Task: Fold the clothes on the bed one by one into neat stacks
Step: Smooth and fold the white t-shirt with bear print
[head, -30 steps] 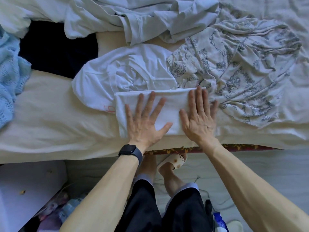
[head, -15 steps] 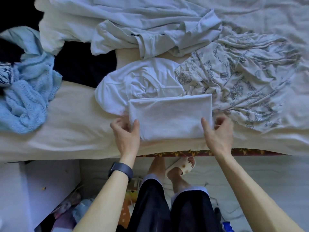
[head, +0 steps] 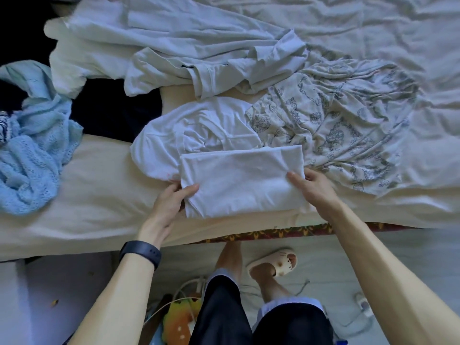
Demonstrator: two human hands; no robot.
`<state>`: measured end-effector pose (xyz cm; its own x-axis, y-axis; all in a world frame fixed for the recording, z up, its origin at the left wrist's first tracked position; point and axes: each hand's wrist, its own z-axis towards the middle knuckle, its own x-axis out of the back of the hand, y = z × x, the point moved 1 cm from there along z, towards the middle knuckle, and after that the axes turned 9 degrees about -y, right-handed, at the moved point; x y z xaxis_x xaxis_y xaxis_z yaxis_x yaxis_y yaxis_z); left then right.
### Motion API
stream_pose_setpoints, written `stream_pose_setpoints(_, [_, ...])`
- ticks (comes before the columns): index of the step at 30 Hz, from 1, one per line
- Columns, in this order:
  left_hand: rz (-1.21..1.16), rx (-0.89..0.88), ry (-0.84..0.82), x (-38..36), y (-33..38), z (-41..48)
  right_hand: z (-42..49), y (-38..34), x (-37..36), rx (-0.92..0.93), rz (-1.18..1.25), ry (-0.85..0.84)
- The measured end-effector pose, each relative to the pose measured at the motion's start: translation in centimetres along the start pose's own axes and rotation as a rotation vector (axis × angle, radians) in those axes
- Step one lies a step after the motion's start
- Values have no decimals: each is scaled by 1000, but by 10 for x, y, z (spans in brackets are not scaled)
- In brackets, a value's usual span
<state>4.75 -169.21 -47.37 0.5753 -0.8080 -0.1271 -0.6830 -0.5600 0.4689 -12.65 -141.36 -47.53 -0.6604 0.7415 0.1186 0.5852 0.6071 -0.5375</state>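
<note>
Folded white rectangular cloth garment lies at the near edge of the cream-sheeted bed, long axis left to right, directly between the hands. Left hand and right hand each grasp 1 short end, thumb on top.

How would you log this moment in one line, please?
folded white garment: on bed | left hand: grips left side | right hand: grips right side

The folded white garment hides the fingertips of the left hand and right hand; the blue knit runs off the left edge.
</note>
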Motion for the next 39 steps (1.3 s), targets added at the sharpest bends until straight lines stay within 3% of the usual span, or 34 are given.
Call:
stream_pose_setpoints(4, [-73, 24, -131, -14, 5, -16, -17, 7, 15, 93, 94, -40])
stream_pose_setpoints(9, [55, -24, -227, -64, 32, -60, -77, 14, 65, 132, 299, -48])
stream_pose_setpoints(15, [262, -181, -365, -177, 79, -155, -209, 9, 162, 291, 427, 8])
stream_pose_setpoints(26, [524, -591, -570, -442, 144, -335, -456, 23, 340, 680, 542, 614])
stream_pose_setpoints(32, [585, -590, -781, -567, 155, -366, -529, 38, 431, 780, 534, 761])
stream_pose_setpoints(39, [587, -626, -875, -718, 163, -350, -555, 56, 546, 785, 533, 992])
